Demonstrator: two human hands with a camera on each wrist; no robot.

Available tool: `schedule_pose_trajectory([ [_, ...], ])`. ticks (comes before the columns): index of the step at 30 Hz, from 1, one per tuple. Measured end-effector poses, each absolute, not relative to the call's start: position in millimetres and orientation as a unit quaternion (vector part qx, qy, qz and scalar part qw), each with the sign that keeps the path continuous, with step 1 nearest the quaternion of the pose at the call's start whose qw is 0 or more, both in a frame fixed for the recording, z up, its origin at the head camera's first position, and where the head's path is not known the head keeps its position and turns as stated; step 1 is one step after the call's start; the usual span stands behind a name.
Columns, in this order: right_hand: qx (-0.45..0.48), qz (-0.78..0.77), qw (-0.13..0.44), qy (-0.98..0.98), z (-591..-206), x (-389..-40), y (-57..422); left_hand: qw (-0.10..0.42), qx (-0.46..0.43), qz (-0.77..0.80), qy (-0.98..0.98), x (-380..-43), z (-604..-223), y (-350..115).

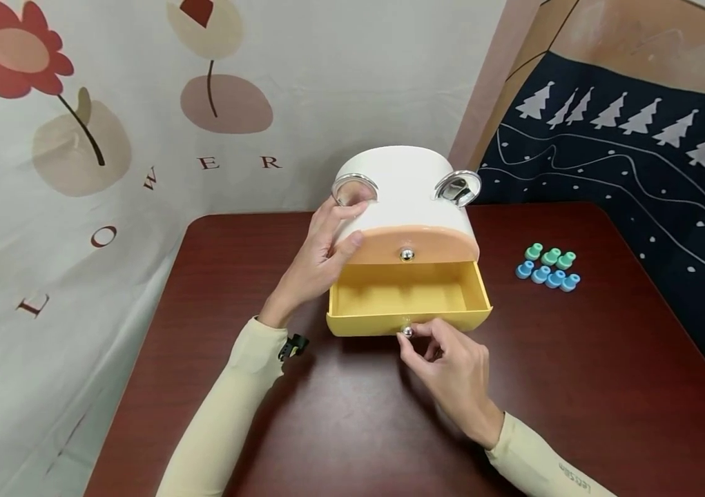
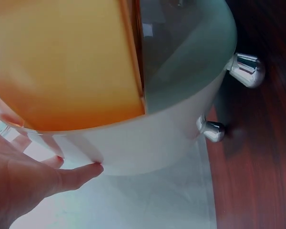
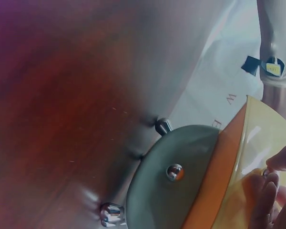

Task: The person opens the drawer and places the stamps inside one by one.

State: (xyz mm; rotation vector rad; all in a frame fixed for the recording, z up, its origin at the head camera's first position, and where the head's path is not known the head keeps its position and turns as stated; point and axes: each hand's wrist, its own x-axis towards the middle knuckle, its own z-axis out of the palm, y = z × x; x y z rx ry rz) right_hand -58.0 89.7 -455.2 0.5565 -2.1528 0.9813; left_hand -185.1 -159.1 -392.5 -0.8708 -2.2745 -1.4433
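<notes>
A small white drawer cabinet (image 1: 396, 172) stands at the back of the table, with silver ring-like ears on top. Its peach top drawer (image 1: 442, 243) is closed. Below that, the yellow drawer (image 1: 352, 324) is pulled out, and nothing shows inside. A grey-green bottom drawer (image 3: 195, 152) with a silver knob appears in the right wrist view. My left hand (image 1: 321, 252) rests on the cabinet's left side, fingers spread and largely straight near one ear. My right hand (image 1: 454, 366) pinches the yellow drawer's silver knob (image 1: 407, 332) between thumb and fingers.
Right of the cabinet, several blue pegs (image 1: 541, 275) stand in a row, with green pegs (image 1: 551, 257) behind them. A flower-printed cloth (image 1: 327, 83) hangs behind and left of the brown table (image 1: 576, 359). Silver feet (image 2: 248, 70) raise the cabinet off the tabletop.
</notes>
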Motion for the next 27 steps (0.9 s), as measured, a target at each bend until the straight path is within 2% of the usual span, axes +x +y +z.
schedule_pose_trajectory([
  [11,0.239,0.375,0.354,-0.823,-456.1,-48.6,98.7,0.131,-0.327,-0.557,-0.752,-192.8,-389.9,-157.1],
  [15,0.247,0.376,0.361,-0.817,-456.6,-44.8,100.4,0.139,-0.333,-0.557,-0.748,-194.9,-391.7,-156.5],
  [27,0.276,0.371,0.380,-0.801,-453.6,-40.1,103.6,0.123,-0.310,-0.566,-0.753,-192.5,-395.4,-153.7],
])
